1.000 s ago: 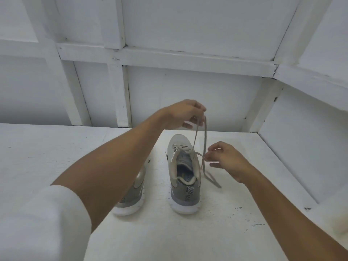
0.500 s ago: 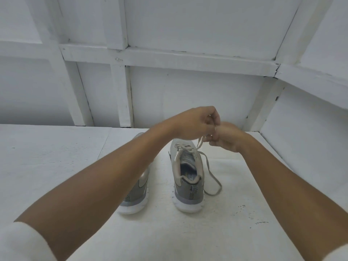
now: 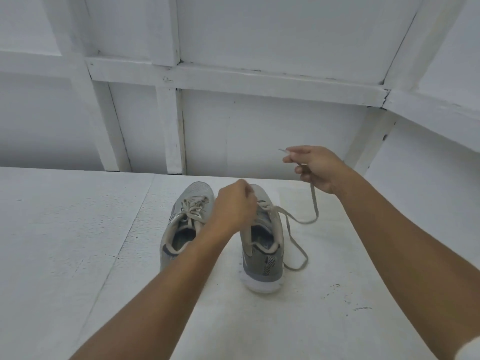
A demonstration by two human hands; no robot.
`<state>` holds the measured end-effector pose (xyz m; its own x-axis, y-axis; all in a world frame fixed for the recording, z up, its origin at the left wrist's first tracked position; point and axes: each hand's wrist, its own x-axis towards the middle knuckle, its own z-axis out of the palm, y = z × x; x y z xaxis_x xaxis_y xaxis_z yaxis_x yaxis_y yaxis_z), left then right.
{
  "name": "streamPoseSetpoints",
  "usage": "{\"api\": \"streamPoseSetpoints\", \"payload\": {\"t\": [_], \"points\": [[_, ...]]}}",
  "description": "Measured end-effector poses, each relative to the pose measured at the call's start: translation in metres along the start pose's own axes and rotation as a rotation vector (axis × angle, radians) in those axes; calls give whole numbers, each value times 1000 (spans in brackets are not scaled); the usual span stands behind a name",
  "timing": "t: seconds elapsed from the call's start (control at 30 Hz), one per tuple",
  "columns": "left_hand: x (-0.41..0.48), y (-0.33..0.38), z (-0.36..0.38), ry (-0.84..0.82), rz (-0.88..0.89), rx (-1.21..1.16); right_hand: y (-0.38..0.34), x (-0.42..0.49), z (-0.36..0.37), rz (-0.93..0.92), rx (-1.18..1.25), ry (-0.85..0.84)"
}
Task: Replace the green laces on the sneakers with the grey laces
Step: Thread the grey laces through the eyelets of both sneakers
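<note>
White-room relacing: two grey sneakers stand side by side, toes pointing away, on a white surface before a white panelled wall. The right grip, raised well off to the right of the shoes, pinches a pale grey-beige lace between thumb and forefinger, and the tip pokes out to that grip's left. From the right grip the lace drops, bends in a slack loop and runs back to the top eyelets of the right sneaker, directly under the left grip.

The left grip is curled over that sneaker's tongue with its back to the camera. Whether it pinches the lace or only steadies the shoe cannot be told. A second strand trails from beneath the left grip, down the sneaker's outer side, to a loose loop on the surface by the heel. The left sneaker, just left of the left grip, is laced to the top with a similar pale lace.

The likeliest trouble is a hard pull from the right grip. If the left grip is not pinning the crossing, the free strand could run back through the eyelets and leave the ends uneven. The light shoe could also tip or slide toward the right grip, and the heel-side loop could snag.

No writing can be read. A pale streak near the right sneaker's heel and a dark mark on the left sneaker's side are too small to name as a brand.
</note>
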<state>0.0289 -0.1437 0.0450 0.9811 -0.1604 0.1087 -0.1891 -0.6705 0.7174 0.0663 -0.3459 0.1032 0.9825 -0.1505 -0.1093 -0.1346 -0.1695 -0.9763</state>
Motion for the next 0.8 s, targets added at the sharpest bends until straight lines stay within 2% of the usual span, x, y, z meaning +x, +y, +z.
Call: {"api": "streamPoseSetpoints", "payload": {"t": [0.1, 0.23, 0.43, 0.63, 0.8], "points": [[-7, -22, 25, -27, -112, -22, 12, -4, 11, -41, -186, -52], [-11, -32, 42, 33, -115, -109, 32, -13, 29, -49, -280, -67], [-12, -30, 47, 92, -72, -134, 60, -25, 52, -92, -238, -42], [-13, -31, 54, 159, -219, -365, 78, -26, 64, -156, -272, 36], [-13, -32, 57, 194, -306, -483, 82, -26, 74, -213, -430, 40]]}}
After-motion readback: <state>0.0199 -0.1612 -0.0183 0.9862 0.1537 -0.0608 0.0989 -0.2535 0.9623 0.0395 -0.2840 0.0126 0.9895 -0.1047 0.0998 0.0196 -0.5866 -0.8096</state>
